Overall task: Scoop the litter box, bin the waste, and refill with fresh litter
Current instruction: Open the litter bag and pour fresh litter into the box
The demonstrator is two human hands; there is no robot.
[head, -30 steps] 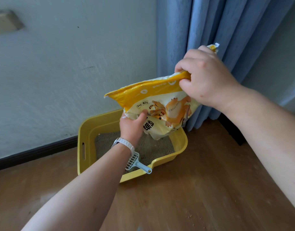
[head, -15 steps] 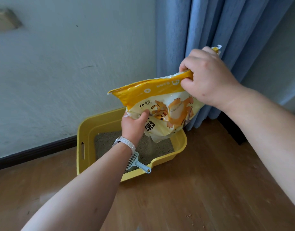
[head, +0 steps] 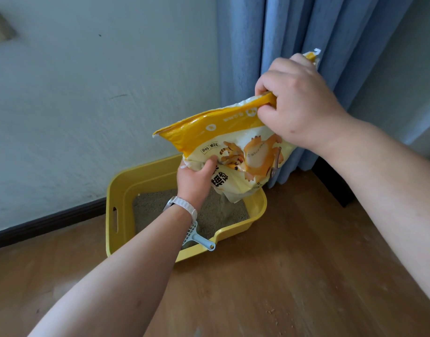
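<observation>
A yellow and cream litter bag (head: 236,144) with cartoon cats hangs upside down over the yellow litter box (head: 146,176) on the floor. My right hand (head: 296,105) grips the bag's upturned bottom seam. My left hand (head: 197,181) grips the bag's lower side, thumb on the print. A thin stream of grey litter (head: 222,203) falls from the bag's lowest corner into the box. Grey litter (head: 148,207) covers the box floor. A pale blue scoop (head: 199,238) leans on the box's low front rim, partly hidden by my left wrist.
The box stands against a white wall with a dark skirting board (head: 46,224). A blue curtain (head: 294,32) hangs right behind the bag. Wooden floor (head: 282,276) spreads in front, with a few spilled litter grains (head: 270,311) near the bottom edge.
Both hands have shifted the bag slightly to the right and tipped it a bit more. Litter keeps trickling from its lower corner into the box.
</observation>
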